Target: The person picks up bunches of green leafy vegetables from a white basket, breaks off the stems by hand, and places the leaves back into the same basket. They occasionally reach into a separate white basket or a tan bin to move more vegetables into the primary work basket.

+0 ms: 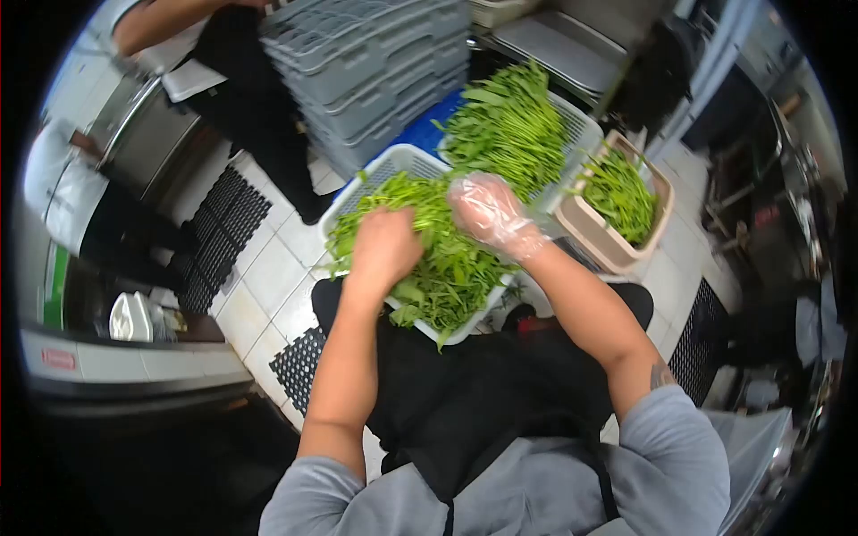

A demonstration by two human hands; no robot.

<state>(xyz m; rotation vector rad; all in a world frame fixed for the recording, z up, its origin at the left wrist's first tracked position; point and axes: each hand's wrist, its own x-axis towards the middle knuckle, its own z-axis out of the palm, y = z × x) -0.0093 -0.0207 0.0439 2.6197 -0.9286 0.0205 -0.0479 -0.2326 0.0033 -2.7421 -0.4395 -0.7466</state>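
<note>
Greens (451, 277) fill a basket (404, 159) at the frame's centre, set by the knees (633, 308) likely for easy reach, the left hand (388, 243) and gloved right hand (488, 211) curled over them, whether pinching any I cannot tell.

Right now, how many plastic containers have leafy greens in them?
3: the white perforated basket closest to the camera, the pale perforated basket just beyond it, and the beige tub on the right. Others could be hidden behind the stacked grey racks.
</note>
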